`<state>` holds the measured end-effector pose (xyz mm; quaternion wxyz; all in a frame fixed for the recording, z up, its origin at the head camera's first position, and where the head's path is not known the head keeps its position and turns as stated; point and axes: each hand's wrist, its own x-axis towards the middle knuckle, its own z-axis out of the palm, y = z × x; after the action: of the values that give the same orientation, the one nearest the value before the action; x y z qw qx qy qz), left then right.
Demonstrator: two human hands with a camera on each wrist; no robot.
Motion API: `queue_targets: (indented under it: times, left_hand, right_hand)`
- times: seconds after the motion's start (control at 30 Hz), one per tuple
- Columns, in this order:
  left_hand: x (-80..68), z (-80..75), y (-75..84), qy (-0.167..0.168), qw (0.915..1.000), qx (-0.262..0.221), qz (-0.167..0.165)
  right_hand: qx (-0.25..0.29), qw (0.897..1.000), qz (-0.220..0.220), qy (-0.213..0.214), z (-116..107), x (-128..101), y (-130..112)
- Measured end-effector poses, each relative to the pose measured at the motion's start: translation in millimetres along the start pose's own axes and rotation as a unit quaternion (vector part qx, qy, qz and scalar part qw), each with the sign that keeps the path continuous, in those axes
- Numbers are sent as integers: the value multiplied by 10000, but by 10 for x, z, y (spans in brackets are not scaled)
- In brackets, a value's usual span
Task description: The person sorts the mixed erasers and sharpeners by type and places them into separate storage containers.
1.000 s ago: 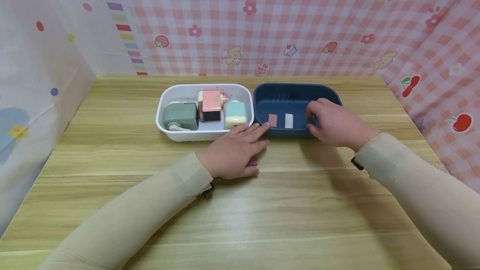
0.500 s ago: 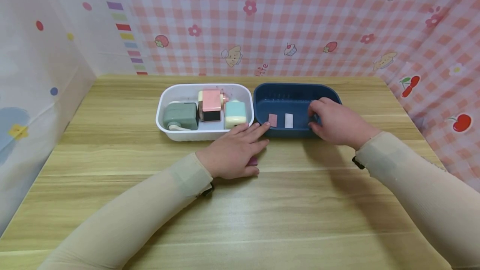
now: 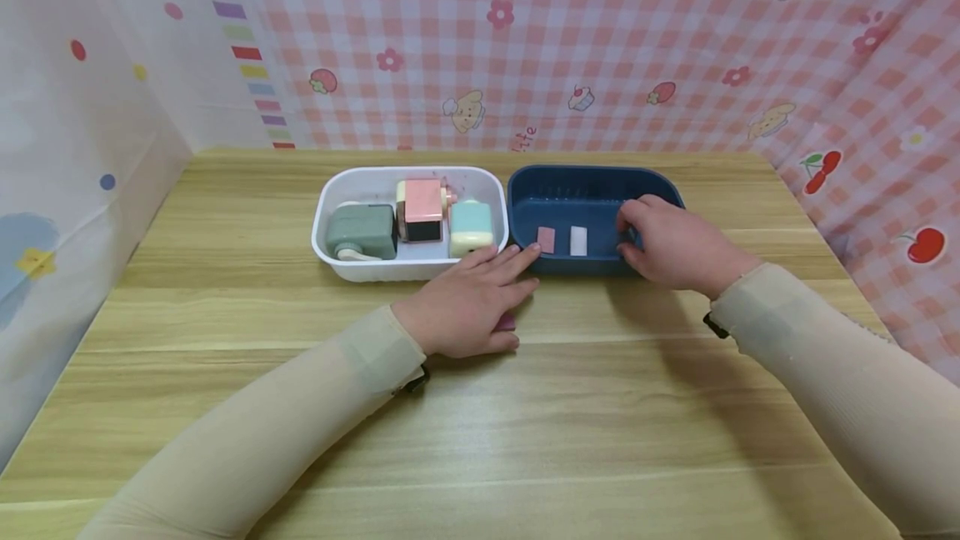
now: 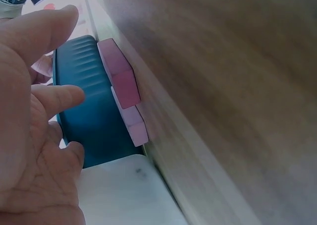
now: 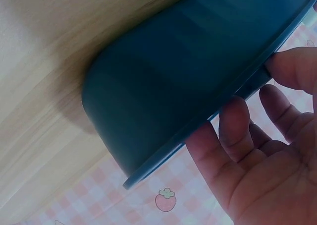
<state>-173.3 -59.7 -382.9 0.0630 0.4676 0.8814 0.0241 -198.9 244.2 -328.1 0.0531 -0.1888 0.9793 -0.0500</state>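
Observation:
My left hand (image 3: pixel 465 307) lies spread in front of a white bin (image 3: pixel 375 272) and a blue bin (image 3: pixel 585 267), fingertips at their near rims. Beneath it, a purplish-pink block (image 3: pixel 506 322) shows in part; the left wrist view has this pink block (image 4: pixel 121 76) and a lilac block (image 4: pixel 132 121) by the blue bin's side. Inside the blue bin lie a small pink block (image 3: pixel 546 240) and a white block (image 3: pixel 578 241), both eraser-like. Over that bin's right end, my right hand (image 3: pixel 671 244) bends its fingers past the rim. Anything between its fingertips is hidden.
Three crank pencil sharpeners sit in the white bin: a grey-green sharpener (image 3: pixel 362 230), a pink sharpener (image 3: pixel 422 207) and a turquoise-and-cream sharpener (image 3: pixel 471 227). The two bins stand side by side on a wooden table (image 3: pixel 585 423). A checked cloth (image 3: pixel 420 107) hangs behind.
My right hand has shifted very slightly to the right at the blue bin. My left hand, the blocks and the sharpeners stay where they were.

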Motion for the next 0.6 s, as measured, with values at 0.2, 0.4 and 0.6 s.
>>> queue_targets:
  times: [0.2, 0.4, 0.6]
  left_hand:
    - [7, -5, 2, -15, 10000, -3, -14]
    - [8, -2, -3, -22, 10000, 34, -9]
    - [9, 1, -7, -64, 10000, 16, -30]
  right_hand:
    - [21, 10000, 44, -38, -1, 3, -3]
    - [17, 10000, 19, -15, -2, 5, -3]
    - [15, 10000, 31, -50, -7, 13, -9]
